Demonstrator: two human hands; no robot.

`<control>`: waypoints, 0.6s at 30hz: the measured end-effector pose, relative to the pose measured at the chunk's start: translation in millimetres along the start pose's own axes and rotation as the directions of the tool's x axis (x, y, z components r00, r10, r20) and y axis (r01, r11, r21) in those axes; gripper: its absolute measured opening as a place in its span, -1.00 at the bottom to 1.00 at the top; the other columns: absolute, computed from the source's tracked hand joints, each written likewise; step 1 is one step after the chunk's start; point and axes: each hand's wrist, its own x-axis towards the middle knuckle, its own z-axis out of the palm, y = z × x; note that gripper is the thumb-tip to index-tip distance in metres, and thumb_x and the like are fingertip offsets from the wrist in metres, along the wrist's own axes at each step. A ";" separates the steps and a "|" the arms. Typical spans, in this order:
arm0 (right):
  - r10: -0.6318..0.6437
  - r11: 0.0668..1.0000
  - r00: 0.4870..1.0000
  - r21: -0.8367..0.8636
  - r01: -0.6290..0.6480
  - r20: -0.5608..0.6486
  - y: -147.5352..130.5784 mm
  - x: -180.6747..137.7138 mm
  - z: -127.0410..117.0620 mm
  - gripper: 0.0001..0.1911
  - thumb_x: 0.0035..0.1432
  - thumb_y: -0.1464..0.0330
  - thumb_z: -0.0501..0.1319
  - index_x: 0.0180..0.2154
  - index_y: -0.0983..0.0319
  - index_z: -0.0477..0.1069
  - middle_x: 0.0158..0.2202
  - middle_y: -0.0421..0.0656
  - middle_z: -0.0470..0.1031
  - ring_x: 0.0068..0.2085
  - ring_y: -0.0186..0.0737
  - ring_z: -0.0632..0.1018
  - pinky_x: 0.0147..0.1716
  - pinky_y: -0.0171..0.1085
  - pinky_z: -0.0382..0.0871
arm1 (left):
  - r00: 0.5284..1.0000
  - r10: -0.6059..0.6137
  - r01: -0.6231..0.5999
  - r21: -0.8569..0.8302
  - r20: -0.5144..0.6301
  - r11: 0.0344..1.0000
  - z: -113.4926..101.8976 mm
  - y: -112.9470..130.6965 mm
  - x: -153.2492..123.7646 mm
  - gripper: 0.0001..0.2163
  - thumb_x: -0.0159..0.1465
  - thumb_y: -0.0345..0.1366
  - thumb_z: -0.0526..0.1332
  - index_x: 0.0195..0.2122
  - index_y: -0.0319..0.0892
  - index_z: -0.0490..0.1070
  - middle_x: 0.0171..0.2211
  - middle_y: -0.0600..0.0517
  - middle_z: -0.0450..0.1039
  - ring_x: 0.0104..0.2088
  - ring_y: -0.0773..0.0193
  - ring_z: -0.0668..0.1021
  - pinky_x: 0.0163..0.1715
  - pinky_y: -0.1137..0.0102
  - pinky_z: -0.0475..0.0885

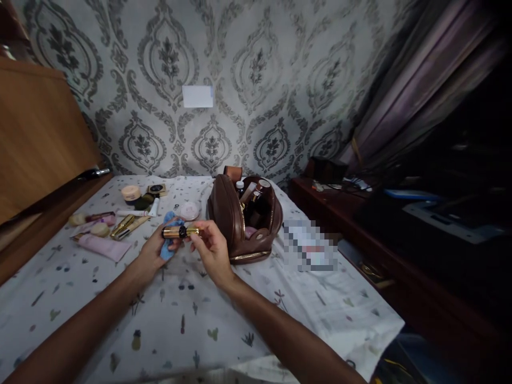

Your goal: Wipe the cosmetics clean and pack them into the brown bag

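A gold-and-black cosmetic tube (pixel 173 232) lies level between my two hands, above the patterned cloth. My left hand (pixel 154 248) is closed around its left end and also holds a crumpled blue cloth (pixel 167 252), which shows above and below the tube. With thumb and fingers, my right hand (pixel 212 248) pinches the tube's gold right end. Whether the two gold parts are joined or apart at the dark middle, I cannot tell. Just right of my right hand stands a brown makeup bag (pixel 224 213), unzipped, with bottles and tubes inside.
Left of my hands lie a pink tube (pixel 104 247), a white tube (pixel 154 207), a peach-lidded jar (pixel 131 194) and several other cosmetics. Behind them is a round clear container (pixel 188 210). A blurred-out flat item (pixel 311 246) rests right of the bag. Wooden furniture (pixel 44 133) borders the left.
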 end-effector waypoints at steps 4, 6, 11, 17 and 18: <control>-0.078 0.984 0.996 -0.156 0.083 0.039 -20.1 -9.7 -14.4 -0.86 0.30 0.20 0.20 -0.13 0.06 0.43 -0.22 -0.19 0.50 -0.31 -0.22 0.53 -0.29 -0.22 0.47 | 0.996 0.079 -0.082 0.059 0.043 0.995 16.7 -7.6 -3.9 -0.86 0.12 -0.29 0.33 -0.35 -0.21 0.41 -0.59 0.12 0.41 -0.70 0.45 0.38 -0.78 0.59 0.25; -0.107 0.979 0.994 -0.171 0.107 0.010 -34.9 -14.4 -26.3 -0.84 0.29 0.22 0.21 -0.11 0.07 0.45 -0.22 -0.17 0.52 -0.31 -0.19 0.54 -0.33 -0.22 0.46 | 0.991 0.099 -0.112 0.153 0.090 0.982 28.5 -12.4 -9.0 -0.79 0.07 -0.24 0.37 -0.33 -0.20 0.43 -0.56 0.10 0.44 -0.64 0.37 0.45 -0.75 0.56 0.29; -0.111 0.980 0.968 -0.189 0.068 -0.223 -81.6 -16.8 -68.7 -0.76 0.26 0.14 0.24 -0.09 0.08 0.47 -0.26 -0.14 0.54 -0.46 -0.26 0.48 -0.51 -0.25 0.41 | 0.934 0.053 -0.261 0.575 0.353 0.775 67.8 -24.3 -30.1 -0.74 0.20 -0.08 0.29 -0.22 -0.16 0.48 -0.56 0.08 0.43 -0.68 0.38 0.36 -0.69 0.48 0.25; -0.319 0.871 0.905 -0.462 0.164 -0.280 -109.2 8.1 -125.6 -0.74 0.26 0.12 0.25 -0.10 0.11 0.46 -0.31 -0.16 0.50 -0.47 -0.29 0.47 -0.52 -0.28 0.37 | 0.826 0.087 -0.559 0.790 0.557 0.252 104.5 -54.7 -30.5 -0.43 0.26 -0.17 0.24 0.30 -0.13 0.24 -0.45 0.03 0.49 -0.47 0.18 0.51 -0.44 0.39 0.31; -0.338 0.829 0.911 -0.532 0.170 -0.235 -109.2 12.5 -133.0 -0.74 0.26 0.12 0.24 -0.11 0.11 0.46 -0.31 -0.16 0.51 -0.45 -0.28 0.49 -0.50 -0.28 0.38 | 0.823 0.069 -0.564 0.798 0.563 0.213 105.4 -61.1 -27.3 -0.41 0.27 -0.18 0.23 0.32 -0.15 0.22 -0.45 0.02 0.49 -0.47 0.16 0.51 -0.44 0.38 0.30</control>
